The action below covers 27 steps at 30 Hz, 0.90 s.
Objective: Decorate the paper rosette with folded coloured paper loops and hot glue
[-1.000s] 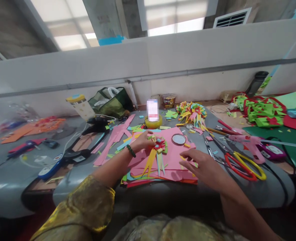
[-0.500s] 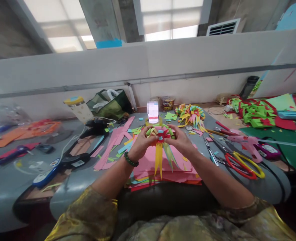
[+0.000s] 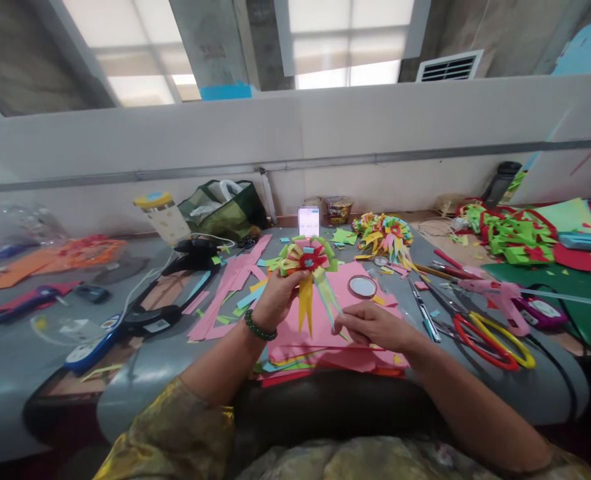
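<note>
Fingers of your left hand (image 3: pixel 275 297) pinch the raised rosette (image 3: pixel 309 259); your right hand (image 3: pixel 370 325) nips its green tail (image 3: pixel 328 300) below.

A pair of scissors (image 3: pixel 493 339) with red and yellow handles is laid on the grey counter (image 3: pixel 550 390), and a pink glue gun (image 3: pixel 498 295) is seen just beyond it. A heap of finished paper rosettes (image 3: pixel 384 232) is gathered near the back wall, beside a pile of green and red cuttings (image 3: pixel 515 232). A green bag (image 3: pixel 223 208) and a yellow-lidded jar (image 3: pixel 159 215) are stood to the left. A round tape roll (image 3: pixel 362 287) is set on pink sheets (image 3: pixel 295 337).
</note>
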Available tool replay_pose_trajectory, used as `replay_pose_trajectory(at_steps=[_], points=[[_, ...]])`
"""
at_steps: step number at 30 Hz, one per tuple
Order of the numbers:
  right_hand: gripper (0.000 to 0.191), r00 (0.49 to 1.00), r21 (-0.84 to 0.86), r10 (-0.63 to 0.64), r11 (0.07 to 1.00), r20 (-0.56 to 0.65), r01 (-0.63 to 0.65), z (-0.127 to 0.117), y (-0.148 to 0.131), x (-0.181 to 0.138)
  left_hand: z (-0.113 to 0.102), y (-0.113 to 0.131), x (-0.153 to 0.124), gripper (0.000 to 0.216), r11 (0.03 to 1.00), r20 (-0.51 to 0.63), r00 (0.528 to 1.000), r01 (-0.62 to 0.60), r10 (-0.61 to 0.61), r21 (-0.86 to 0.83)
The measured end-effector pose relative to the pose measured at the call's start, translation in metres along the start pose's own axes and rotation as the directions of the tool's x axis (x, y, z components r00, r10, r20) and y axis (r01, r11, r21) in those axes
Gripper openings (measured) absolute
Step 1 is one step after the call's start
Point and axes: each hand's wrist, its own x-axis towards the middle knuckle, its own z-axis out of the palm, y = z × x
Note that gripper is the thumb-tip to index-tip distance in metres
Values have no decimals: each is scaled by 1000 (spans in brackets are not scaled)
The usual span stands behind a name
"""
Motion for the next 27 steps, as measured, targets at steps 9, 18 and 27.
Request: replay_pose_trajectory(at_steps=[9, 18, 27], points=[[57, 911, -184, -253, 962, -326, 201, -53, -6, -84, -21, 17, 10, 19, 989, -128, 990, 40, -58, -140], [88, 925, 377, -106, 892, -365, 251, -3, -27, 23, 32, 15, -14, 21, 963, 44, 962, -268, 269, -29], [61, 931, 83, -54, 996, 362, 26, 15, -32, -49, -21, 24, 17, 26, 964, -152, 955, -264, 256, -36]])
